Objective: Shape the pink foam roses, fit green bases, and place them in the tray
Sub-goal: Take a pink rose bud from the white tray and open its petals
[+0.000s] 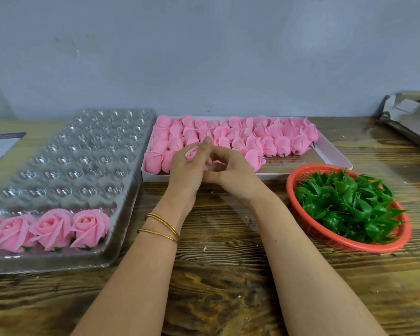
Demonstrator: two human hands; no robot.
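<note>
The left hand's fingers curl round a pink foam rose, its bud showing between thumb and forefinger, the forefinger tip raised above it. The right hand's fingers curl in against them from the other side and pinch the same rose low down, where a sliver of pink petal shows; their tips are hidden behind the left's. The left hand and the right hand meet over the near edge of a shallow white box packed with unshaped pink roses. Gold bangles ring the left wrist. To the right, just beside the box, a red basket holds a heap of green bases. To the left lies the clear plastic tray, with finished roses filling part of its nearest row. All rest on a wooden table.
</note>
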